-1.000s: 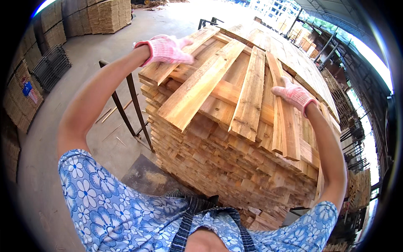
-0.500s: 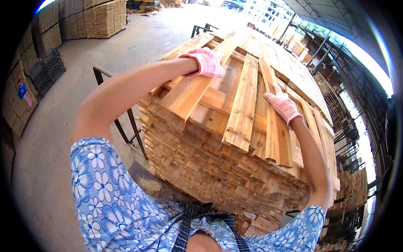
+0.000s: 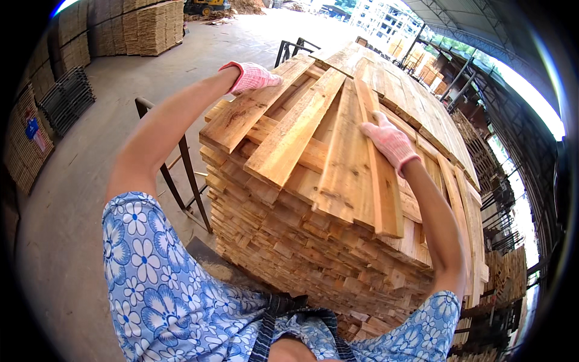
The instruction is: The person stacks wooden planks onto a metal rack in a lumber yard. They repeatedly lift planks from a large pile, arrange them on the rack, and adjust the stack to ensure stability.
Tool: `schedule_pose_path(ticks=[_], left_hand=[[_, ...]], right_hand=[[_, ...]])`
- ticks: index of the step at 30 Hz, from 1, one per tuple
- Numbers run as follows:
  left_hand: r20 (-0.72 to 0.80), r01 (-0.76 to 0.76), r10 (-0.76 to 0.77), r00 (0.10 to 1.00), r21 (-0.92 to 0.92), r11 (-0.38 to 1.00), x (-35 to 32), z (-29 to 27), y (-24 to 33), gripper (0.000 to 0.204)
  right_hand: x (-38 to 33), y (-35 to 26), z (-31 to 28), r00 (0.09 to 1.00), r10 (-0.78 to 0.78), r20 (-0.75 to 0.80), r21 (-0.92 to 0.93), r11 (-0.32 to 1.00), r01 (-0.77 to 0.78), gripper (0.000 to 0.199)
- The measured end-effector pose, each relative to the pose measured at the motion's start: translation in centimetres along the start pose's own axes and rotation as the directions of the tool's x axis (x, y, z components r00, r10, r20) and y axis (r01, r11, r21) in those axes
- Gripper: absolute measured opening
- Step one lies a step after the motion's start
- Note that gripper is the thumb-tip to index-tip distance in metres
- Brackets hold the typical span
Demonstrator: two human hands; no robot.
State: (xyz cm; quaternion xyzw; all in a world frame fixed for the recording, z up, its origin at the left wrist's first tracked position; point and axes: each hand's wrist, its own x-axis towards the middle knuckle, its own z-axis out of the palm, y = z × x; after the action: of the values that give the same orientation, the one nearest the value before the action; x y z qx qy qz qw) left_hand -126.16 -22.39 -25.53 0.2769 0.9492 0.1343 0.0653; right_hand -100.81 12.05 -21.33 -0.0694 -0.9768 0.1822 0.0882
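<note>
The left hand, in a pink-and-white knitted glove (image 3: 253,79), reaches to the outer edge of a flat, light-brown wooden board (image 3: 250,108) at the stack's left side; whether its fingers close on the wood cannot be told. The right hand, gloved alike (image 3: 391,142), lies over a long, narrow, orange-brown wooden board (image 3: 384,196), thumb near its left edge; its grip is unclear too. Both boards lie on top of a tall, tan stack of layered timber (image 3: 295,235), with a pale-yellow, flat wooden board (image 3: 298,127) between them
</note>
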Motion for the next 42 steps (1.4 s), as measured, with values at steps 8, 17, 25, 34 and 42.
schedule_pose_path(ticks=[8,17,25,34,42], left_hand=[[0.125,-0.231,0.206,0.97,0.229,0.946,3.4,-0.2,-2.8,0.095],[0.056,-0.266,0.265,0.963,0.385,0.884,-3.8,-3.5,12.8,0.026],[0.06,-0.109,0.092,0.994,0.642,0.759,-0.5,-2.3,9.1,0.036],[-0.112,-0.135,0.208,0.972,0.46,0.878,1.3,-0.6,8.3,0.06],[-0.218,0.274,-0.225,0.95,0.228,0.934,0.1,-1.9,4.4,0.079]], right_hand=[[0.3,-3.4,1.2,0.996,0.034,0.083,0.688,0.721,-0.082,0.064],[0.0,3.3,0.4,0.992,0.068,-0.102,-0.164,0.983,-0.084,0.06],[0.4,-1.6,3.5,0.996,0.043,-0.075,-0.104,0.993,-0.051,0.059],[4.3,3.7,5.2,0.923,-0.37,-0.108,-0.621,0.75,0.228,0.024],[-0.8,5.6,-4.5,0.998,-0.023,0.058,-0.221,0.975,0.035,0.068]])
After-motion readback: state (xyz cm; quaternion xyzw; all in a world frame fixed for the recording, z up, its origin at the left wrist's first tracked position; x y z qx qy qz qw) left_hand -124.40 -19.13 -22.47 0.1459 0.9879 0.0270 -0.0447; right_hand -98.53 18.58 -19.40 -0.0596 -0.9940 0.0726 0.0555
